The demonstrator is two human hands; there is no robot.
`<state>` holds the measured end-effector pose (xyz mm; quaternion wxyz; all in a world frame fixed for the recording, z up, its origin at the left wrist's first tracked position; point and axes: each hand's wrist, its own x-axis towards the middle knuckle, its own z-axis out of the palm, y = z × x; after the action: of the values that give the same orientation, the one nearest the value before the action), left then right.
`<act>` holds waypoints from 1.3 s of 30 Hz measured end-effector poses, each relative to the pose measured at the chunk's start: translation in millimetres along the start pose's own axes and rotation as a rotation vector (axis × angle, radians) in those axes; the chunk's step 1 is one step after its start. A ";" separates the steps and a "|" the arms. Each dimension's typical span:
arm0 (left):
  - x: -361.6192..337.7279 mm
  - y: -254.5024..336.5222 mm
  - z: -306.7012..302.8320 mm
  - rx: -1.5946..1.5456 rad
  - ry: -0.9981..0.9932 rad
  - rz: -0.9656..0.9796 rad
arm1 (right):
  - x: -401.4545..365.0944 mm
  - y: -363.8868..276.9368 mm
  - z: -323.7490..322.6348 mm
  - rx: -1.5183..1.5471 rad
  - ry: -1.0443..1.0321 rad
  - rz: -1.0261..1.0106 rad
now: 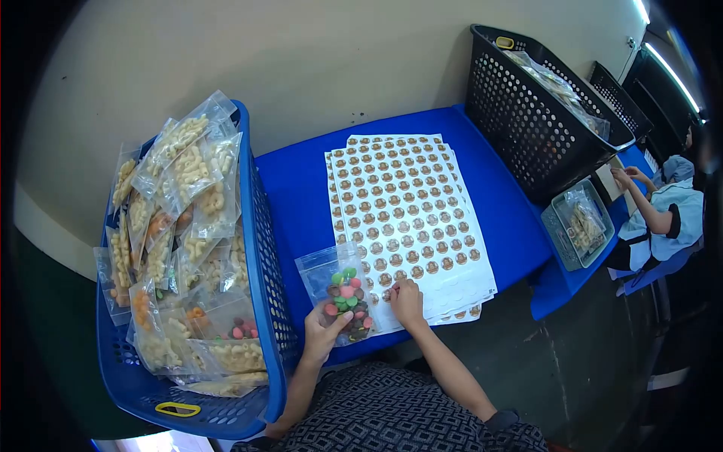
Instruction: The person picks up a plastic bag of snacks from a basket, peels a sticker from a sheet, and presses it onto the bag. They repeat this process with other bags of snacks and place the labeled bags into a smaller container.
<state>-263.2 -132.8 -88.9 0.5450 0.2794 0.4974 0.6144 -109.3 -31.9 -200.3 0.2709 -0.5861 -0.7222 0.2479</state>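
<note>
My left hand (325,331) grips the lower part of a clear plastic bag (316,270), with the thumb on its front. Red, green and dark brown pieces show through the film. Under the bag's right side lies a white sheet of round brown stickers (403,203), on top of a small stack of similar sheets. My right hand (407,303) rests on the lower part of this sheet, its fingers curled together beside the last stickers. Whatever is between those fingertips is hidden. Bare backing shows to the right of and below that hand.
A blue basket (267,301) heaped with bagged snacks (196,177) stands on my left. Beyond the blue-covered table (290,181), a black basket (520,113) holds more bags. A grey-green bin (561,245) sits near the right edge. A seated person (670,207) works farther right.
</note>
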 end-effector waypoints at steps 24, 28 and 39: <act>-34.9 3.5 191.9 0.066 -0.511 0.080 | -63.1 -28.1 -285.7 0.646 0.031 -0.154; -48.9 -10.4 239.1 0.016 -0.595 0.069 | -86.6 -8.4 -321.1 0.667 0.159 -0.074; -84.4 -42.0 331.8 0.143 -0.745 0.004 | -135.5 60.6 -393.3 0.444 0.338 -0.075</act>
<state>68.1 -114.9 5.2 0.6664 0.5221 0.3060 0.4356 224.5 -137.4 32.2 0.5185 -0.5181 -0.6161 0.2886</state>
